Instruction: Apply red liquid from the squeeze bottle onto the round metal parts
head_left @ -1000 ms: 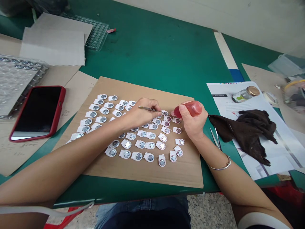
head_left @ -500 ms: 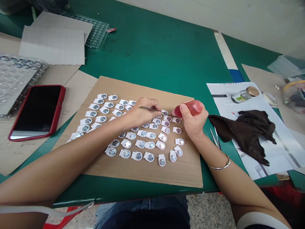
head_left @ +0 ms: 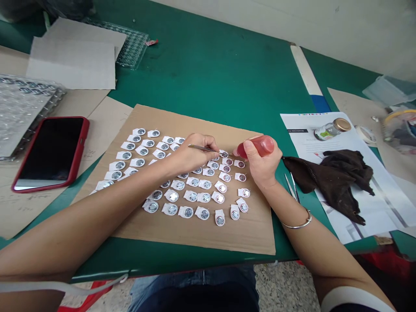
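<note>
Your left hand (head_left: 194, 157) pinches tweezers (head_left: 201, 148); your right hand (head_left: 264, 167) grips the red bottle (head_left: 264, 146), nozzle near a metal disc (head_left: 223, 154). Apparent step: dosing; next calls for a light squeeze.

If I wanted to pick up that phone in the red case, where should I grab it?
Probably by the two long edges of the phone, just below its middle, coming straight down from above. It lies flat, screen up, so its sides suit a grip best. The plastic tray crowds its upper left corner, leaving the lower half freer.
</note>
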Motion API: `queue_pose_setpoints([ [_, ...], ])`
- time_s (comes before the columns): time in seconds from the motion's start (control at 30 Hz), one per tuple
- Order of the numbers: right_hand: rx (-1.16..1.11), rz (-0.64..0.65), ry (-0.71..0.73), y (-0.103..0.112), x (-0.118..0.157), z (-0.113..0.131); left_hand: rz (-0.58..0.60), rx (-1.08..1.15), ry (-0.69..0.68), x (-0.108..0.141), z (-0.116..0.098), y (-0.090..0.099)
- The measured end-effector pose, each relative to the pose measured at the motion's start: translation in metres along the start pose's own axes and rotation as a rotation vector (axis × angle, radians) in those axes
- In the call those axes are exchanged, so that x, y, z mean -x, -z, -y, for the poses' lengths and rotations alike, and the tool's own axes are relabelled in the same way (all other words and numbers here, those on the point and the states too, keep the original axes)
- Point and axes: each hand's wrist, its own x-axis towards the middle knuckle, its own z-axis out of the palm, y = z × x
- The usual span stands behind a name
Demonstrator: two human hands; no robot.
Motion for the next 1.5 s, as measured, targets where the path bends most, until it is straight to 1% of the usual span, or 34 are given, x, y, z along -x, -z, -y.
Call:
queue_pose_setpoints([
  [0.1,-0.110,-0.033,-0.041,0.002,-0.004,0.011,-0.006,0.000,0.002,0.002,-0.005,0.001],
  [0.2,-0.270,-0.057,-0.079,0.006,-0.015,0.026,-0.049,0.020,-0.040,0.005,-0.016,0.006],
  [0.27,-0.344,-0.042,-0.103,0.007,-0.025,0.034,-0.093,0.012,-0.074,0.008,-0.024,0.011],
  [0.33,-0.372,-0.015,-0.151,0.005,-0.035,0.039,-0.126,-0.020,-0.092,0.011,-0.028,0.016],
  [0.4,-0.377,0.008,-0.205,-0.001,-0.043,0.040,-0.134,-0.066,-0.096,0.016,-0.027,0.018],
  [0.5,-0.382,0.017,-0.242,-0.014,-0.048,0.037,-0.144,-0.127,-0.099,0.025,-0.015,0.015],
  [0.57,-0.383,0.014,-0.231,-0.022,-0.045,0.034,-0.163,-0.181,-0.142,0.030,-0.006,0.012],
  [0.67,-0.370,0.005,-0.184,-0.028,-0.034,0.030,-0.154,-0.296,-0.262,0.035,0.003,0.010],
  [0.77,-0.354,-0.001,-0.149,-0.026,-0.025,0.029,-0.141,-0.372,-0.328,0.038,0.002,0.010],
  [0.9,-0.309,-0.012,-0.093,-0.024,-0.020,0.027,-0.095,-0.466,-0.394,0.040,-0.001,0.008],
  [1.0,-0.285,-0.008,-0.081,-0.024,-0.019,0.026,-0.075,-0.501,-0.395,0.039,0.000,0.006],
  [1.13,-0.276,-0.025,-0.092,-0.025,-0.017,0.027,-0.073,-0.492,-0.383,0.039,0.002,0.005],
  [1.33,-0.282,-0.012,-0.098,-0.026,-0.016,0.029,-0.077,-0.508,-0.418,0.041,0.001,0.004],
  [1.5,-0.212,-0.016,-0.036,-0.026,-0.014,0.026,-0.055,-0.516,-0.389,0.041,0.000,0.003],
])
